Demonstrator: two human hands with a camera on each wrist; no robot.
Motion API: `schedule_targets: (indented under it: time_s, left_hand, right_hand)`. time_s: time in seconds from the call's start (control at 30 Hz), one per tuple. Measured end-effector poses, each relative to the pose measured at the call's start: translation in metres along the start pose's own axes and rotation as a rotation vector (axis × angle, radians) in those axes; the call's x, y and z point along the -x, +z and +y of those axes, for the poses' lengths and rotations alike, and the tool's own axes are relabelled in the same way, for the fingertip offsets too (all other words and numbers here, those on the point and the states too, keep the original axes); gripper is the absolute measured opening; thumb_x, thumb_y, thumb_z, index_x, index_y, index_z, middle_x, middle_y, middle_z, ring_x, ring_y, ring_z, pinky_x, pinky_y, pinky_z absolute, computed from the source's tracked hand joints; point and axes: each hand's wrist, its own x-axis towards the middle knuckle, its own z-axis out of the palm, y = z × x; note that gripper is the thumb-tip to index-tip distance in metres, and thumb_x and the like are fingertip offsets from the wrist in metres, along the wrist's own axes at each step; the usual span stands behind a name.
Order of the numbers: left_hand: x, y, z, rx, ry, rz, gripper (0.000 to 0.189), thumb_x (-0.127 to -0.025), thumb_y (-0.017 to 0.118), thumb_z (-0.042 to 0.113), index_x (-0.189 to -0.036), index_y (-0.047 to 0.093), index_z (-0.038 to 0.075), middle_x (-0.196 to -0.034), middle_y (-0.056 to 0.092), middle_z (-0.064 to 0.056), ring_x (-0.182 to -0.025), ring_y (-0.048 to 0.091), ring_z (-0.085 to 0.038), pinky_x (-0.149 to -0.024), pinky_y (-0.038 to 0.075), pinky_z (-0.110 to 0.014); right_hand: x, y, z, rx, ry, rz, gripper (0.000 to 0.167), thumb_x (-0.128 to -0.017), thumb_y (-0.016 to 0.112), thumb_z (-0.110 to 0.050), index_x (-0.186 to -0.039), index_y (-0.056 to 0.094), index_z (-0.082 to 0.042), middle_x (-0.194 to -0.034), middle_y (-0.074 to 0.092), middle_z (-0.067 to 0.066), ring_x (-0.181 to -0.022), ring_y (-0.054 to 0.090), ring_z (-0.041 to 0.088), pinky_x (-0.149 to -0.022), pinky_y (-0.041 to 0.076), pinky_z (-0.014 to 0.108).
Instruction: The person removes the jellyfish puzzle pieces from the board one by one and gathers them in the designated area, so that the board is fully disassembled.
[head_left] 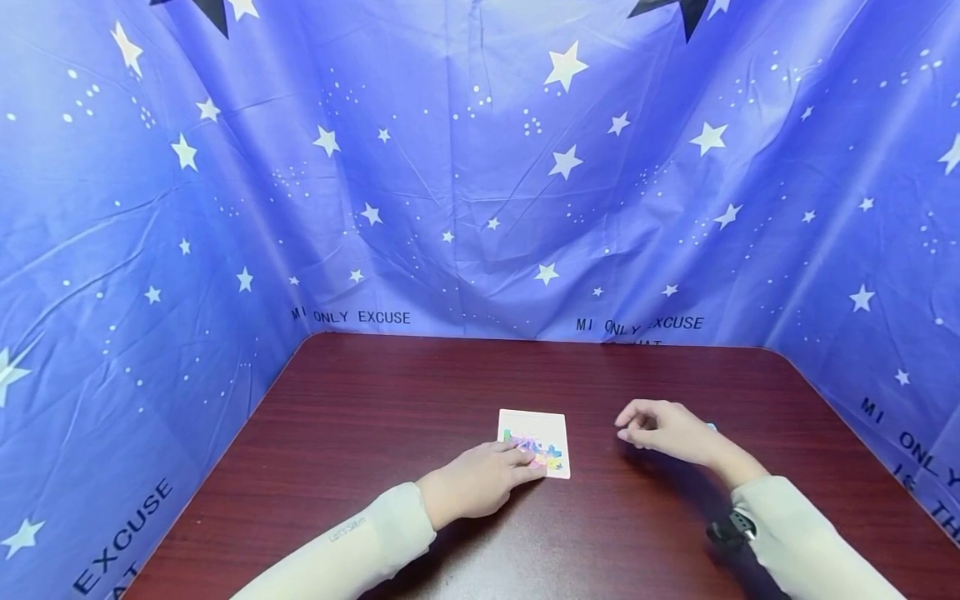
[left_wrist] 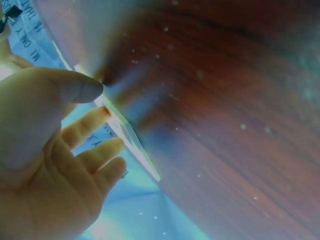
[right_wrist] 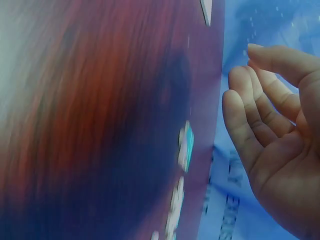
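A flat, white-bordered square board (head_left: 534, 422) with a colourful, puzzle-like picture lies on the table. My left hand (head_left: 480, 479) rests its fingertips on the lower left part of this board, hiding some of the picture. From the left wrist view, the board (left_wrist: 131, 140) appears edge-on under the fingers. To the right, my right hand (head_left: 667, 429) hovers over the table, fingers loosely bent and nothing between them. Small flat pieces (right_wrist: 186, 148) with coloured tops lie below that hand in the right wrist view; the head view shows only a light blue bit (head_left: 712, 427) behind it.
The dark red-brown wooden table (head_left: 390, 383) has rounded far corners. A blue cloth (head_left: 465, 208) printed with stars and lettering hangs around its back and sides. A black strapped device (head_left: 733, 528) sits on the right wrist.
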Motion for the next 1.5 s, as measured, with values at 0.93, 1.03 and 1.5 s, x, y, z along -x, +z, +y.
schedule_targets:
  time_s: [0.93, 1.03, 1.5]
  left_hand:
    - [0.006, -0.001, -0.001, 0.123, -0.058, -0.062, 0.055, -0.095, 0.063, 0.015, -0.147, 0.052, 0.027, -0.147, 0.048, -0.015, -0.126, 0.056, -0.019, -0.086, 0.056, -0.027]
    - [0.006, 0.001, -0.001, 0.121, -0.062, -0.053, 0.054, -0.095, 0.062, 0.015, -0.147, 0.052, 0.027, -0.144, 0.050, -0.020, -0.125, 0.057, -0.023, -0.094, 0.052, -0.029]
    - [0.003, 0.000, 0.002, 0.075, -0.134, -0.080, 0.055, -0.094, 0.066, 0.025, -0.147, 0.052, 0.023, -0.139, 0.053, -0.011, -0.122, 0.058, -0.019, -0.089, 0.054, -0.027]
  right_hand:
    - [-0.060, 0.078, -0.035, 0.134, -0.188, -0.110, 0.042, -0.085, 0.078, -0.016, -0.122, 0.069, 0.004, -0.093, 0.056, 0.001, -0.081, 0.054, 0.011, -0.072, 0.048, 0.026]
    - [-0.060, 0.080, -0.036, 0.139, -0.191, -0.106, 0.042, -0.085, 0.078, -0.017, -0.121, 0.070, 0.002, -0.092, 0.055, 0.000, -0.081, 0.053, 0.011, -0.072, 0.048, 0.027]
    - [-0.060, 0.082, -0.044, 0.100, -0.096, -0.108, 0.033, -0.082, 0.078, -0.010, -0.112, 0.071, 0.000, -0.096, 0.058, 0.002, -0.083, 0.055, 0.016, -0.072, 0.049, 0.028]
